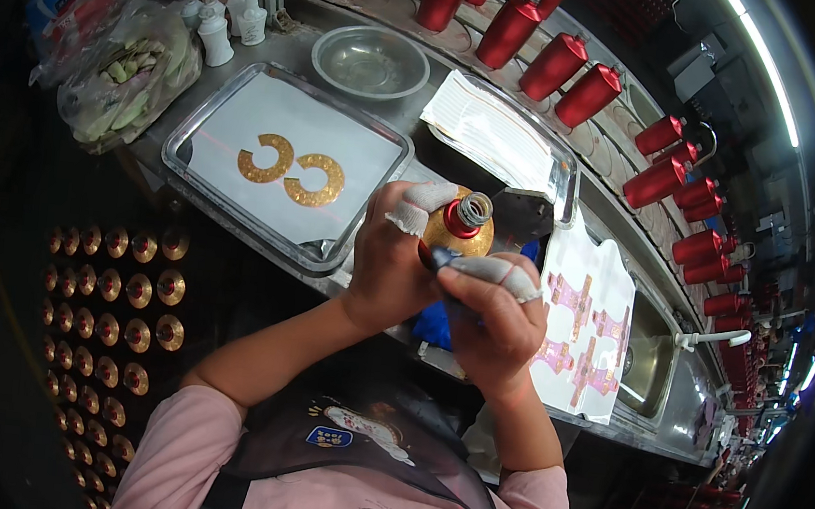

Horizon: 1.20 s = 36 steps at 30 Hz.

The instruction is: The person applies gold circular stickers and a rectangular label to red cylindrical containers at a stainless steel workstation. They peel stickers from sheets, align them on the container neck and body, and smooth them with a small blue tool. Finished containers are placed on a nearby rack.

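Note:
My left hand [390,253] is closed around a bottle [477,239] with a gold patterned shoulder, a red collar and an uncapped, threaded clear neck. The bottle tilts with its mouth up and away from me; most of its body is hidden by my hands. My right hand [498,311] pinches a small dark tool [442,258] against the near side of the gold shoulder. What kind of tool it is, I cannot make out. Grey-white fabric finger covers sit on a digit of each hand. Left of my hands, two gold C-shaped labels [313,180] lie on white paper in a metal tray [176,149].
Pink and gold cut-out labels [577,357] lie on a white sheet at right, beside a sink [647,377] with a white tap [715,338]. Behind are a metal bowl [371,62], stacked paper [486,131] and red bottles [552,66]. Gold-topped bottles [140,289] stand in rows lower left.

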### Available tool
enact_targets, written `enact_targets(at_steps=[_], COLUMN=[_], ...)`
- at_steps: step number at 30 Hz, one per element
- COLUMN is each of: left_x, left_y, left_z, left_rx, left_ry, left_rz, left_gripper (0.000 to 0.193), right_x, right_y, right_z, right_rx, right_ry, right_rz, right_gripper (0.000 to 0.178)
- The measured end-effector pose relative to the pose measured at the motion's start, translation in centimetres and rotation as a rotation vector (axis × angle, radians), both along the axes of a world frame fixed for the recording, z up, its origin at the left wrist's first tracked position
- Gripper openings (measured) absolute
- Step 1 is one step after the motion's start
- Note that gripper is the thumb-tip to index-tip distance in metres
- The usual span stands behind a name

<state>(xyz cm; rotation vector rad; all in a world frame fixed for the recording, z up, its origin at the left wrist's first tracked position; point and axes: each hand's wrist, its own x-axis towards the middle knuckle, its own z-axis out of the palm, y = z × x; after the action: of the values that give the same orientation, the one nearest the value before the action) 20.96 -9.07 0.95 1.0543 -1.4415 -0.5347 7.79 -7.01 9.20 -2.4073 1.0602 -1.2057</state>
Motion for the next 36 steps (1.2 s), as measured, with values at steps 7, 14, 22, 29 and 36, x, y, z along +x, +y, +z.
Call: enact_targets(at_steps=[7, 14, 22, 29, 36], left_x=[0.2, 4.0, 1.7, 1.0, 1.6], left_y=[0.3, -1.8, 0.5, 1.4, 0.8], left_z=[-1.1, -0.5, 0.1, 0.7, 0.0], left_rx=[-0.066, 0.327, 0.170, 0.062, 0.116], left_ry=[0.076, 0.089, 0.047, -0.203, 0.039], left_rz=[-0.064, -0.663, -0.270, -0.099, -0.394], left_gripper=[0.086, 0.084, 0.079, 0.061, 0.068], right_x=[-1.4, -1.5, -0.9, -0.8, -0.8], right_y=[0.8, 0.3, 0.8, 1.4, 1.8], right_z=[-0.5, -0.8, -1.2, -1.3, -1.5], right_rx=[-0.011, 0.039, 0.058, 0.038, 0.065], right_ry=[-0.030, -0.025, -0.085, -0.072, -0.088], right_rz=[-0.150, -0.121, -0.104, -0.146, -0.155], right_gripper=[0.029, 0.030, 0.031, 0.029, 0.029])
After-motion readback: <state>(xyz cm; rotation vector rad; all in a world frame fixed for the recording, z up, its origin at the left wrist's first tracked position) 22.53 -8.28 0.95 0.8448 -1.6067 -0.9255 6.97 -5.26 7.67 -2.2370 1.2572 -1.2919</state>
